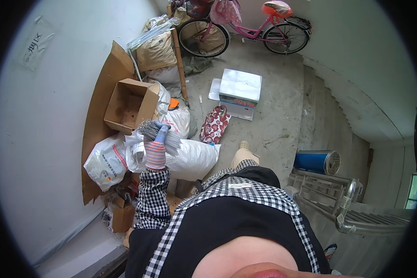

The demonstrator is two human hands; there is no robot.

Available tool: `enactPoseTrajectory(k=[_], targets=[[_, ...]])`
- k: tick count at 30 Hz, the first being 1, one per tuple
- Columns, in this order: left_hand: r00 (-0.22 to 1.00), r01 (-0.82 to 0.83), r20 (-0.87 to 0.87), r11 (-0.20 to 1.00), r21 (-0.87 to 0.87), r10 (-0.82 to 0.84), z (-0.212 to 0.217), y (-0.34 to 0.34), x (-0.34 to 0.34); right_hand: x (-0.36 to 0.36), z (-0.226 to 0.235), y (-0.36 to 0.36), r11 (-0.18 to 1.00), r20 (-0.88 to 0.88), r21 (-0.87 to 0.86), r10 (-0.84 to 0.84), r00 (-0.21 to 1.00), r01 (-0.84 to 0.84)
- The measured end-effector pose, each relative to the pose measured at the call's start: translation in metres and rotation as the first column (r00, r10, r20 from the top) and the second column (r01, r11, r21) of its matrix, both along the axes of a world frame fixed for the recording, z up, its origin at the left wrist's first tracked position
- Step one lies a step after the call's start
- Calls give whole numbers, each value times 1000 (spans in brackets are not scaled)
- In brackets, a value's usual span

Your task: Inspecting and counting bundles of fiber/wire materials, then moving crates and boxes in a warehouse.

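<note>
So, left hand [155,150], gloved, has its grip wrapped around a bundle of thin metal rods [158,135], raised above the white sacks [190,157] by the open cardboard box [129,105]. Bundle picked up, not yet set anywhere; right hand isn't visible.

1. We cannot see our right hand anywhere; our own torso in the checked shirt [227,217] fills the lower middle and covers whatever lies beneath it.
2. Our left hand [155,147] wears a striped glove, and the bundle of thin grey rods [160,134] hides most of its fingers, so the grip itself stays unclear.
3. The rods are too fine to count.
4. The pink bicycle [250,28] loses its handlebars and basket to the top edge.
5. The metal rack [356,213] runs out into the dark rim at right.
6. The white sacks [190,157] hide the floor and the lower part of the cardboard box [129,104].
</note>
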State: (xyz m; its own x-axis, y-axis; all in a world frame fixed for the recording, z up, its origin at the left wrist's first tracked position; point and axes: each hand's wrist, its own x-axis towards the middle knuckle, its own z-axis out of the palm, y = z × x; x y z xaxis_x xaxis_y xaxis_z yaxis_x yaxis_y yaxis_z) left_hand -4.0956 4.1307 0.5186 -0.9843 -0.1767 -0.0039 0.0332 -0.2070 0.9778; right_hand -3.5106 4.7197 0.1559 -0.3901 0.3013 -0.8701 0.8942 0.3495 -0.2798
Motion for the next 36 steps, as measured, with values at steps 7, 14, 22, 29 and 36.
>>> enactPoseTrajectory(k=[7,14,22,29,36], targets=[[986,-166,-45,961,-220,160,-42,29,-187,-343,-126,38,939,308,77,298,903,-336],[847,-510,-200,647,-566,492,-7,-17,-272,-882,109,25,880,-665,446,448,597,-163],[857,-515,-356,605,-607,371,55,-21,-498,-1140,312,20,996,-958,-75,-58,280,-53],[876,-351,-470,521,-778,-111,21,7,-863,-1459,391,-26,923,-930,361,366,15,-137],[638,-373,-514,355,-858,-573,-11,160,-1261,-1833,368,-25,527,-485,833,843,233,-170]])
